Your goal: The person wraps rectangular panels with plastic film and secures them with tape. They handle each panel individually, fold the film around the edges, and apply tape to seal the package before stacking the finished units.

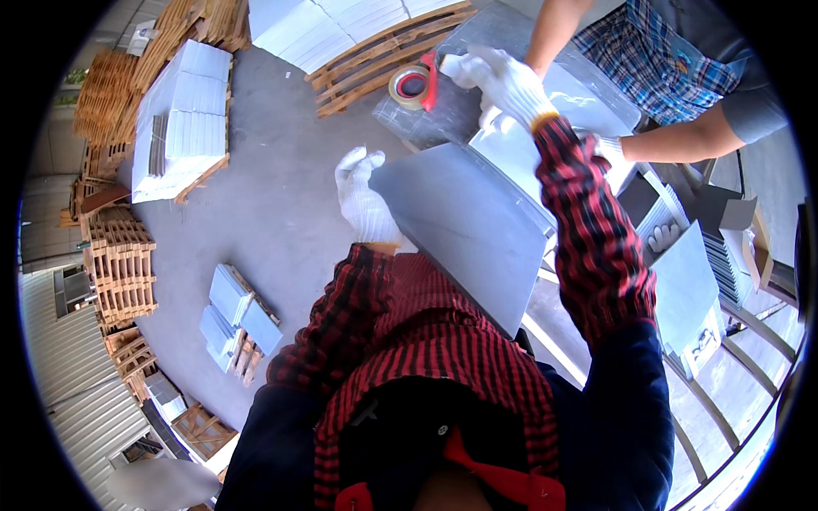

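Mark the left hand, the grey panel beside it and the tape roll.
Left gloved hand (365,204): head view, middle of its back.
Grey panel (473,230): head view, middle of broad face.
Tape roll (396,88): head view, left side of ring.

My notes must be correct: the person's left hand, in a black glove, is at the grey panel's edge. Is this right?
The glove is white, not black, in the head view; the left hand is at the edge of the grey panel.

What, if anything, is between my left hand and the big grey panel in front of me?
Nothing visible. Your gloved left hand is right by the grey panel's left corner, though contact is hard to confirm. The tape roll lies beyond, clear of that gap.
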The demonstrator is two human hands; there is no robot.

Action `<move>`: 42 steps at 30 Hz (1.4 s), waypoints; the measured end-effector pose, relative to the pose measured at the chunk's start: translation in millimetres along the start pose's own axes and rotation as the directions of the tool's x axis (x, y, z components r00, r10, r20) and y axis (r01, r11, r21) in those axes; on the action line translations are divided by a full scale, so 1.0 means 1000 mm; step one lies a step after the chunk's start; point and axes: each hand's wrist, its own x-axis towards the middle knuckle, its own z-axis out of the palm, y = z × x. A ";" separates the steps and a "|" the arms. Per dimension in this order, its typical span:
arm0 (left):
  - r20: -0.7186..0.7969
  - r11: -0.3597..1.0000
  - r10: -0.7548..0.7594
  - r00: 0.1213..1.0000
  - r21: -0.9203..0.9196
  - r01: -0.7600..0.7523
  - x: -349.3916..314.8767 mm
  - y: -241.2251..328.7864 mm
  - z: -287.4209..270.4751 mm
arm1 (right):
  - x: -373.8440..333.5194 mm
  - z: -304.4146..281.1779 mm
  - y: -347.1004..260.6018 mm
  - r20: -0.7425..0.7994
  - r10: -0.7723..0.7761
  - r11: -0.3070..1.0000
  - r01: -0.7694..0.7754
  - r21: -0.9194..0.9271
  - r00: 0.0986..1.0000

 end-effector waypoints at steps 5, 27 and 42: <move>0.041 0.992 0.073 0.997 0.101 -0.077 0.002 -0.004 0.013 | -0.144 0.064 0.128 -0.478 -0.286 0.951 0.308 -0.034 0.830; 0.639 0.943 -0.322 0.698 0.285 0.174 0.097 -0.096 0.033 | -0.184 0.226 0.226 -0.740 0.354 0.703 0.359 0.614 0.572; 0.613 0.739 -0.665 0.427 0.622 0.258 0.079 -0.081 0.085 | -0.270 0.236 0.091 -0.499 0.708 0.466 0.201 0.862 0.499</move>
